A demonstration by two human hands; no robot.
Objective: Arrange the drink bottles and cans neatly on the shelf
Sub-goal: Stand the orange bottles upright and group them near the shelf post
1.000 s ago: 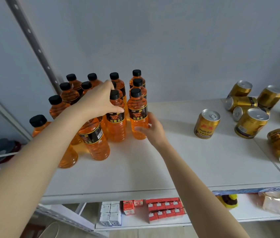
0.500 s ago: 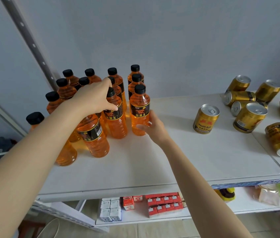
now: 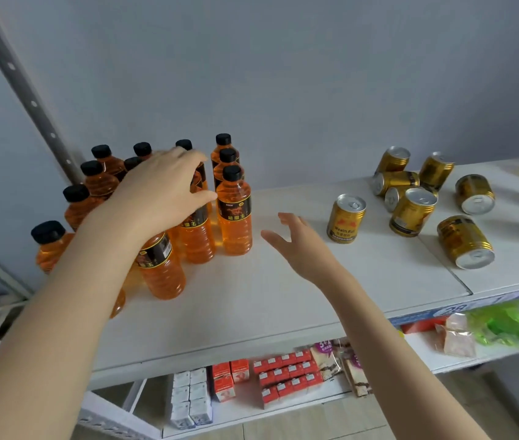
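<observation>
Several orange drink bottles (image 3: 234, 214) with black caps stand in rows at the left of the white shelf (image 3: 283, 300). My left hand (image 3: 166, 188) hovers over the middle of the group with fingers spread, hiding some caps. My right hand (image 3: 299, 242) is open above the shelf, just right of the front-right bottle and apart from it. One gold can (image 3: 345, 219) stands upright to the right of that hand. Several more gold cans (image 3: 412, 212) are scattered further right, some standing, some lying, such as one on its side (image 3: 464, 242).
A perforated grey upright (image 3: 29, 103) rises at the back left against the wall. The lower shelf holds red boxes (image 3: 286, 373), white boxes (image 3: 189, 395) and green packets (image 3: 506, 322). A seam (image 3: 442, 258) splits the shelf board at the right.
My right hand has let go of the front-right bottle and drawn back to the right, fingers apart. My left hand has lifted off the bottles and spread. The view has shifted right.
</observation>
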